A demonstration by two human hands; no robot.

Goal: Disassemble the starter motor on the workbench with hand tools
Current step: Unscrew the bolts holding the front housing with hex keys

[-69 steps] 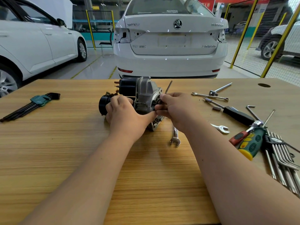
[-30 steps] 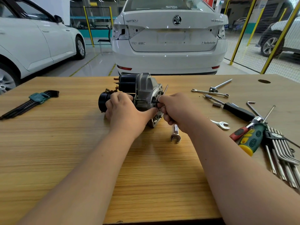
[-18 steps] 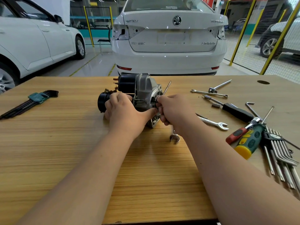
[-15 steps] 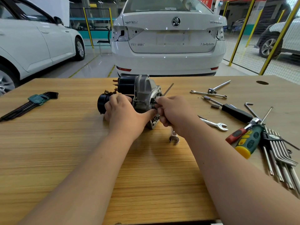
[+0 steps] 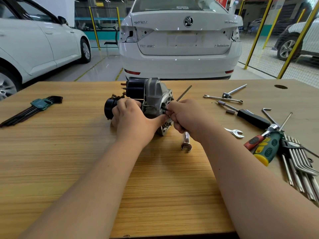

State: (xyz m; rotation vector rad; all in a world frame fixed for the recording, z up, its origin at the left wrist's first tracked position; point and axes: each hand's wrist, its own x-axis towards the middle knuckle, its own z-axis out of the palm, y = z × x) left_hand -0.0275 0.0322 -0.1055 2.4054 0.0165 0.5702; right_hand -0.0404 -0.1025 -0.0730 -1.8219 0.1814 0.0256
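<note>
Early going: the starter motor (image 5: 152, 99) sits whole on the desk (image 5: 69, 152); left hand (image 5: 133, 121) grips its body, right hand (image 5: 187, 117) fingers (image 5: 172, 107) pinch a hex key (image 5: 183, 93), seemingly at a front bolt

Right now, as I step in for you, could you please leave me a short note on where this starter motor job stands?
The left hand grips the starter motor body, steadying it on the workbench.
The right hand holds an L-shaped hex key, its short end at a fastener on the drive-end housing.
Done: nothing is visibly removed; housing and solenoid are still on the motor.
Left: loosen this fastener, then the rest of the strip-down. An open-end spanner lies beside the right hand, and the hex key set is at far left.
</note>
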